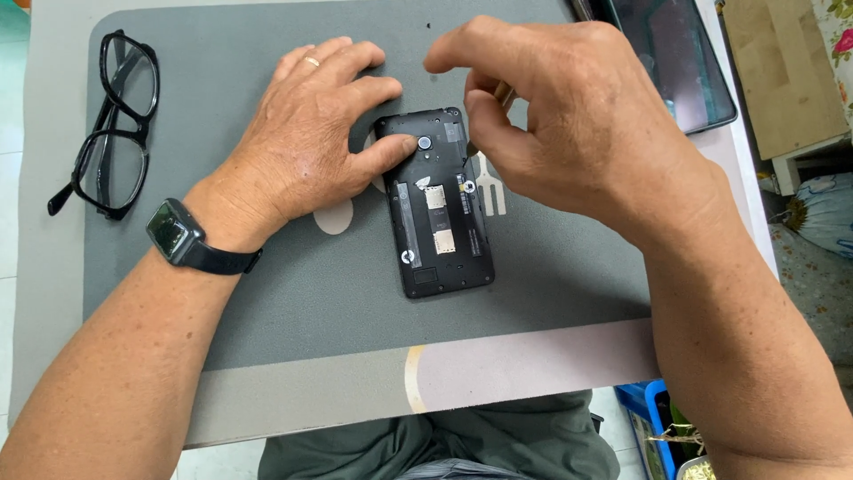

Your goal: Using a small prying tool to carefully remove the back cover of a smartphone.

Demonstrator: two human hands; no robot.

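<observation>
A black phone (440,222) with its back cover off lies face down on a grey work mat (293,293), card slots and camera showing. My left hand (306,142) rests flat on the mat, its thumb pressing the phone's upper left corner beside the camera. My right hand (569,116) hovers over the phone's upper right edge, fingers pinched on a thin tool (503,92) whose tip meets that edge. Most of the tool is hidden by my fingers. A dark watch sits on my left wrist.
Black-framed glasses (115,124) lie folded open at the mat's left edge. A dark tablet (675,58) lies at the table's far right corner. A wooden stool (791,80) stands beyond the table's right side. A blue crate (653,418) sits on the floor.
</observation>
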